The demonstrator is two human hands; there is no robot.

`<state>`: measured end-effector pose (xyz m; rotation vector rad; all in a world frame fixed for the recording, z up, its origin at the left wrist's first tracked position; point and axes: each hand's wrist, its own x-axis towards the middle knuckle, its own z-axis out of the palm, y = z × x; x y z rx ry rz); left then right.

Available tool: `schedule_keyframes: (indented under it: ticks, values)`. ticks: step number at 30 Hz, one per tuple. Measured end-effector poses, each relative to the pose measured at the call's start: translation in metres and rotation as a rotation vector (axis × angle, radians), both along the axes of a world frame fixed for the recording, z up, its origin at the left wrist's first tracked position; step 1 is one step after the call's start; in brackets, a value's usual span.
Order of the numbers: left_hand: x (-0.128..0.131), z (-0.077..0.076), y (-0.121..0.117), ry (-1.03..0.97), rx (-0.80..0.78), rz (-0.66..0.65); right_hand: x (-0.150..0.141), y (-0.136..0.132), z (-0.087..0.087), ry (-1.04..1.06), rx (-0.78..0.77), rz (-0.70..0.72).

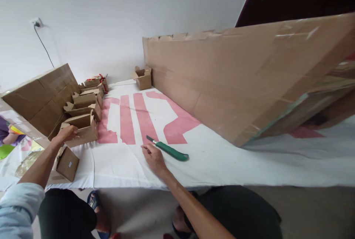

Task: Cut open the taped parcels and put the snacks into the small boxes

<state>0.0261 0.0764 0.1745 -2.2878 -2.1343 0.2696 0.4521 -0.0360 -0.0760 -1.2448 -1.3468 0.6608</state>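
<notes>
I see the left hand (67, 133) grasping the box (80, 130) rim, well left of the knife (169, 150), and the right hand (154, 157), released, resting just beside the knife.

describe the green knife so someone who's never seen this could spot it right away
On the white sheet with pink stripes, look just in front of the big leaning cardboard panel. Beside the right hand lies the green-handled knife, the only green, slim tool there; everything else nearby is brown cardboard.
</notes>
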Motion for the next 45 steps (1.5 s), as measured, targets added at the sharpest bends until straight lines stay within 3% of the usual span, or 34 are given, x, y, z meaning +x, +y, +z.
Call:
schedule_keyframes:
  ticks: [8,21,24,28,31,34,36,39,42,45]
  values:
    - [0.007,-0.006,0.004,0.145,0.097,0.054,0.001,0.002,0.001,-0.025,0.017,-0.004]
    - [-0.014,0.005,-0.023,0.052,0.205,-0.009,0.002,0.000,-0.001,-0.036,0.015,-0.003]
    - [-0.030,0.012,-0.041,0.008,0.256,0.011,0.003,-0.001,-0.002,-0.040,0.014,0.007]
    - [-0.079,0.022,-0.085,-0.207,0.372,0.109,0.006,-0.002,-0.003,-0.046,0.003,0.006]
    - [-0.123,0.026,-0.128,-0.314,0.458,0.326,0.006,-0.004,-0.004,-0.047,-0.002,0.008]
    - [-0.149,0.020,-0.167,-0.429,0.466,0.520,0.006,-0.005,-0.003,-0.052,-0.001,0.016]
    - [-0.152,0.011,-0.186,-0.622,0.470,0.616,0.007,-0.006,-0.002,-0.060,-0.001,0.018]
    - [-0.142,-0.004,-0.201,-0.852,0.563,0.633,0.007,-0.007,0.000,-0.076,0.002,0.019]
    - [-0.125,-0.015,-0.206,-0.921,0.653,0.646,0.007,-0.007,0.002,-0.093,0.007,0.018]
    - [-0.097,-0.028,-0.209,-0.946,0.598,0.610,0.007,-0.006,0.003,-0.107,0.008,0.015]
